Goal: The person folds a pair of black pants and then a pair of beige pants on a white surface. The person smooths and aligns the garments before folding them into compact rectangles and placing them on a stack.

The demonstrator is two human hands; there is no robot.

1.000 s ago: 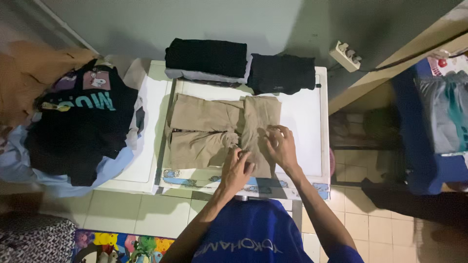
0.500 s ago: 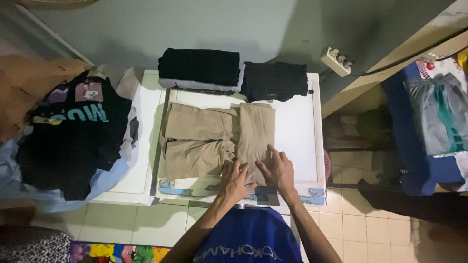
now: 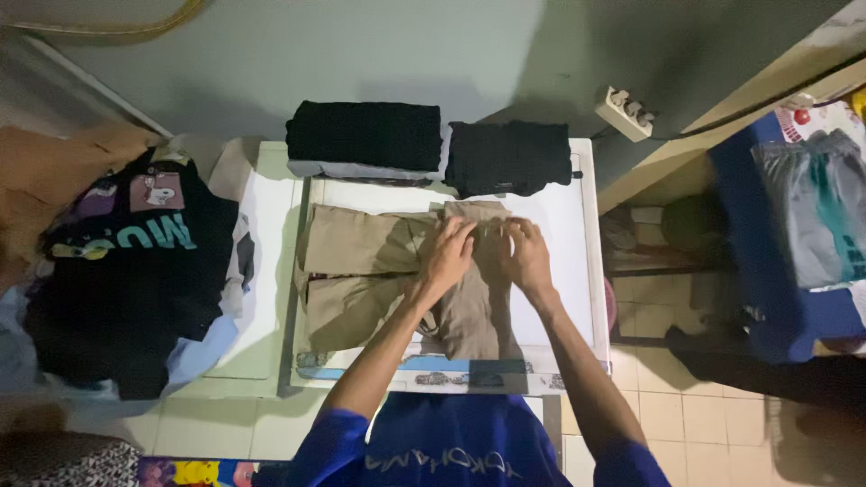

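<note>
Khaki cloth lies flat under both my palms. My left hand (image 3: 448, 252) presses down on the folded trousers (image 3: 379, 271) with its fingers (image 3: 460, 233) spread a little and lying flat, gripping nothing. My right hand (image 3: 526, 255) rests just beside it at 3 o'clock, its fingers (image 3: 519, 230) likewise loosely apart and laid flat on the cloth, pointing toward 12 o'clock. The two hands nearly touch above the upper end of the folded part.

The trousers sit in the middle of the white bench (image 3: 577, 271). One part runs from my hands down toward 6 o'clock, and two leg-like parts stretch out toward 9 o'clock, one above the other with a dark crease between them.

At 12 o'clock from my hands, along the far edge of the bench, stand two folded dark piles: a black stack (image 3: 365, 135) with a grey layer showing at its bottom edge, toward 11 o'clock, and a smaller black folded garment (image 3: 510, 156) just beside it toward 1 o'clock. The trousers' top edge comes close to both.

Well apart at 9 o'clock, off the bench, a heap of loose dark clothes (image 3: 126, 271) lies with a printed black shirt on top. At 2 o'clock a white power strip (image 3: 624, 113) rests against the wall. Far out at 3 o'clock is a blue container (image 3: 785, 298) holding greyish cloth. Pale floor tiles (image 3: 667, 415) show around 5 o'clock, beside my blue sleeves.
</note>
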